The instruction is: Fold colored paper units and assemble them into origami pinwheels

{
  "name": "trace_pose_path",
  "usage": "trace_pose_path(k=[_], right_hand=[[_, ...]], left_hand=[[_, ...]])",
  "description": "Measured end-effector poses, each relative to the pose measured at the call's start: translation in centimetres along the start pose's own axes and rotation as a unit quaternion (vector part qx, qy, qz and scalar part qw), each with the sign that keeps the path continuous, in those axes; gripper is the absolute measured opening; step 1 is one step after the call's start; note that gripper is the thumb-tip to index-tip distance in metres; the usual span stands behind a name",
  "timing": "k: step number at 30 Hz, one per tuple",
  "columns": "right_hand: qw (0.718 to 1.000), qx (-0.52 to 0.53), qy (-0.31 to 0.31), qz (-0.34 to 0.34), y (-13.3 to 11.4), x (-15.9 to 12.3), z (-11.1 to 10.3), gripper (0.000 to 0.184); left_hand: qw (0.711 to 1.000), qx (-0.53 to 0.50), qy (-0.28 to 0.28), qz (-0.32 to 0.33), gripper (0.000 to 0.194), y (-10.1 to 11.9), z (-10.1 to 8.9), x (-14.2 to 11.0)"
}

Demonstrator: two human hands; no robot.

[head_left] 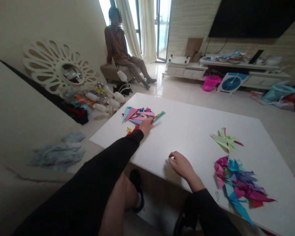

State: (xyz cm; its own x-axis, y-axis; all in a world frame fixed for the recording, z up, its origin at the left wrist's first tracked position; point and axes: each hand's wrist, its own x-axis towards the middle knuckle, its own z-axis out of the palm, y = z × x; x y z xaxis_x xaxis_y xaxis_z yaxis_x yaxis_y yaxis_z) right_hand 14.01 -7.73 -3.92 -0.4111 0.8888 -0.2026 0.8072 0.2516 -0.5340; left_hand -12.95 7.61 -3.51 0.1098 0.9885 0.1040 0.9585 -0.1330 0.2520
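Observation:
My left hand (pixel 147 127) reaches to the pile of folded coloured papers (pixel 137 114) on the left of the white table. Its fingers are closed on a green paper piece (pixel 160 116) that sticks out to the right, slightly blurred. Pink, light blue and lilac pieces lie around those fingers, and a few red and yellow ones (pixel 129 130) are beside the wrist. Close to the table's front edge, my right hand (pixel 180 165) hovers or rests with loosely bent fingers, a gap between thumb and forefinger, and nothing visible in them.
On the table (pixel 186 127), a pale green folded-paper shape (pixel 225 140) lies at right, behind a heap of multicoloured folded papers (pixel 243 183). A person (pixel 118 46) sits on a bench beyond. Lamp parts (pixel 113 101), a pink basket (pixel 210 83) and a fan (pixel 232 82) stand on the floor.

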Motion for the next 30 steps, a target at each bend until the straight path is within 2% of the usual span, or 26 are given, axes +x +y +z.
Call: trace_pose_path(k=[4,6,8,9,10,12,13,15,17,18,19,21,23,25,28,30], right_hand=[[1.0,-0.003,0.011,-0.001,-0.4,-0.8,-0.3,0.024],[1.0,-0.009,0.018,-0.002,-0.4,-1.1,-0.6,0.024],[0.999,-0.016,0.03,0.001,-0.2,-1.4,-1.2,0.024],[0.999,-0.022,0.039,0.005,0.1,-1.6,-1.7,0.024],[0.998,-0.032,0.053,0.013,0.6,-1.8,-2.4,0.024],[0.992,-0.063,0.101,0.041,2.2,-2.8,-4.5,0.024],[0.985,-0.084,0.137,0.065,3.3,-3.6,-5.7,0.025],[0.958,-0.121,0.222,0.135,6.2,-6.0,-8.3,0.031],[0.909,-0.134,0.293,0.263,9.7,-9.3,-10.3,0.05],[0.88,-0.124,0.316,0.333,11.5,-11.1,-10.8,0.066],[0.853,-0.104,0.328,0.392,13.3,-12.8,-11.0,0.08],[0.83,-0.043,0.308,0.463,16.4,-15.3,-10.5,0.1],[0.832,0.02,0.279,0.479,18.5,-16.4,-9.2,0.109],[0.846,0.052,0.261,0.461,19.6,-15.9,-7.9,0.115],[0.863,0.039,0.277,0.421,19.6,-13.1,-6.5,0.112],[0.875,0.001,0.293,0.386,19.2,-10.6,-5.9,0.097]], left_hand=[[0.983,-0.022,0.085,-0.16,0.024,-6.7,-4.4,-2.0],[0.979,-0.013,0.07,-0.191,0.02,-9.1,-5.5,-3.2],[0.98,-0.018,0.063,-0.186,0.017,-9.8,-5.8,-4.4],[0.981,-0.032,0.069,-0.176,0.017,-9.3,-5.8,-5.0],[0.982,-0.052,0.08,-0.162,0.019,-8.3,-5.7,-5.6],[0.983,-0.111,0.091,-0.118,0.021,-4.9,-5.5,-6.9],[0.983,-0.143,0.083,-0.085,0.021,-2.8,-5.4,-7.6],[0.977,-0.213,0.028,-0.004,0.019,2.0,-5.3,-9.5],[0.956,-0.28,-0.041,0.071,0.016,6.7,-5.2,-11.5],[0.946,-0.303,-0.062,0.095,0.016,8.7,-5.0,-12.6],[0.937,-0.32,-0.08,0.116,0.016,10.5,-4.8,-13.5],[0.924,-0.334,-0.112,0.149,0.017,13.2,-3.9,-14.9],[0.92,-0.327,-0.139,0.166,0.017,14.7,-2.6,-15.6],[0.923,-0.303,-0.162,0.173,0.017,15.1,-1.3,-15.7],[0.929,-0.272,-0.179,0.176,0.019,14.8,0.2,-15.2],[0.929,-0.271,-0.177,0.179,0.02,14.5,0.6,-14.6]])
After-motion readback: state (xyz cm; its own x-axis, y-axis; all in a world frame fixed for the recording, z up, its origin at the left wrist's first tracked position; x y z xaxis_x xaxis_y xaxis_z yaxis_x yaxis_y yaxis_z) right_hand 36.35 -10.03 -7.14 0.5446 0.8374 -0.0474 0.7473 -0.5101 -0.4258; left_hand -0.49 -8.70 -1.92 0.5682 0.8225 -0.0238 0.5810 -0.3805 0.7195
